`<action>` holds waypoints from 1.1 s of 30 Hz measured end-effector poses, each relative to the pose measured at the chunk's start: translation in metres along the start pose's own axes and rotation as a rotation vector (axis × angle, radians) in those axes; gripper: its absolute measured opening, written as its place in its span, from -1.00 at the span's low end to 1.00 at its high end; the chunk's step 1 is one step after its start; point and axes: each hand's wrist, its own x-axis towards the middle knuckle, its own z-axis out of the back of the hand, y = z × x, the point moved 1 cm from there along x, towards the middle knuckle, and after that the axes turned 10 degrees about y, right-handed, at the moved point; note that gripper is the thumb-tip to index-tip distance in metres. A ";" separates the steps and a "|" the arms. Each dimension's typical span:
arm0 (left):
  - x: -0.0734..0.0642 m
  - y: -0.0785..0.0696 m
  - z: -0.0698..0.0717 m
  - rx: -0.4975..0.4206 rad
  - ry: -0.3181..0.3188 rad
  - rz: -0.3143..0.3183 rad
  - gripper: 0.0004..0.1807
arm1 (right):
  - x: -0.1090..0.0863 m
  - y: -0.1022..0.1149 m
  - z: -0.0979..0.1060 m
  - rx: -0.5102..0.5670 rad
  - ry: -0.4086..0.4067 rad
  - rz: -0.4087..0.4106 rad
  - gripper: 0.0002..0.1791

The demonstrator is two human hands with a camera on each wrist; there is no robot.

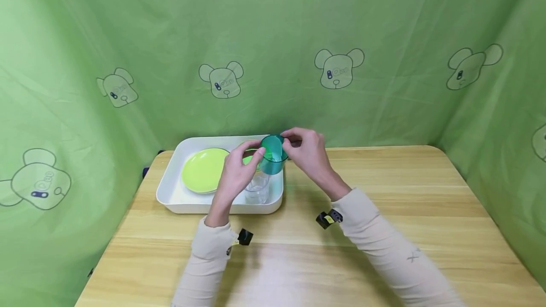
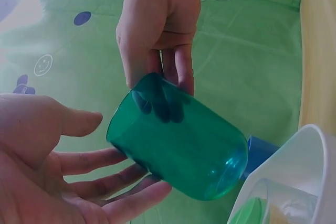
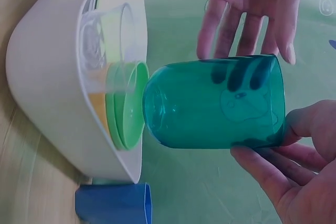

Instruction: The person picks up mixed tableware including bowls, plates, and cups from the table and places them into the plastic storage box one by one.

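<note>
A translucent teal plastic cup (image 1: 273, 161) is held up over the right end of a white tray (image 1: 168, 198). My right hand (image 1: 310, 153) pinches its rim between thumb and fingers, as the right wrist view shows. On the cup's other side is my left hand (image 1: 236, 172), its fingers fairly straight and reaching along the wall. In the left wrist view the left thumb (image 2: 81, 123) stands apart from the cup. Below it, a clear cup (image 1: 257, 189) sits in the tray beside stacked green bowls (image 3: 135, 108).
A lime-green plate (image 1: 204, 172) lies in the tray's left part. Behind the tray, a blue cup-like thing (image 3: 113, 203) lies on its side. The wooden table (image 1: 384, 193) meets a green curtain (image 1: 281, 22) at the back and sides.
</note>
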 end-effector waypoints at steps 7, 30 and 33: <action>-0.003 -0.002 0.006 0.070 -0.054 0.017 -0.64 | -0.003 0.008 -0.012 0.024 0.007 0.027 -0.80; -0.002 0.008 0.023 0.214 -0.177 0.031 -0.72 | -0.009 0.016 -0.023 0.136 0.153 0.037 -0.76; -0.001 0.010 0.025 0.219 -0.182 0.044 -0.72 | -0.008 0.012 -0.018 0.173 0.138 0.023 -0.75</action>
